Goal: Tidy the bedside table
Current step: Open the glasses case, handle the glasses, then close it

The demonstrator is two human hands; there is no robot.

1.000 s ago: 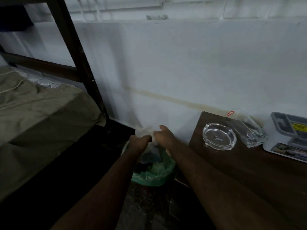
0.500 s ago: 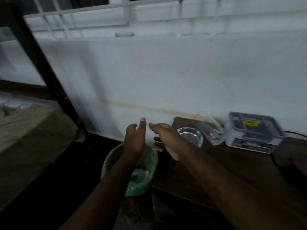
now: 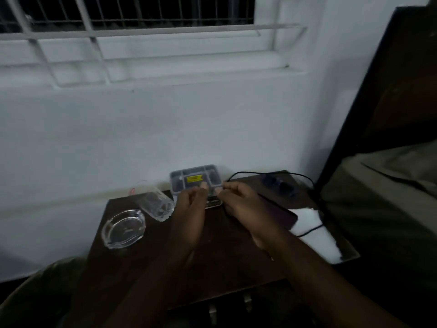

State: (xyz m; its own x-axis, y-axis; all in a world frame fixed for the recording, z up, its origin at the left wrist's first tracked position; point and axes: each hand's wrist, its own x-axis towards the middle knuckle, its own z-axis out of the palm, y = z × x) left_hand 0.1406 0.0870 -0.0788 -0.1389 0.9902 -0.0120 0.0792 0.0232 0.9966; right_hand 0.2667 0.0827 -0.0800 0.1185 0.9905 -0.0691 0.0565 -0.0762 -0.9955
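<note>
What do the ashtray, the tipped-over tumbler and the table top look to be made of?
Ashtray: clear glass by the look, thick-walled, with bright edge glints and the table showing through. Tumbler: also transparent, lying on its side; probably glass, though clear plastic cannot be ruled out in this dim light. Table top: dark brown, fairly matte, likely wood or wood-look laminate; no grain is visible.

1. From my remote seat I can make out no word, number or brand anywhere in this view.
2. The grey plastic case [image 3: 196, 177] at the back of the bedside table [image 3: 227, 256] carries a yellow label [image 3: 194, 178] with dark marks on it, but they are too blurred for me to make out.
3. The tipped clear glass [image 3: 156, 204] has a small red tag [image 3: 131, 191] at its rim; whatever is printed on it is too small for me.
</note>
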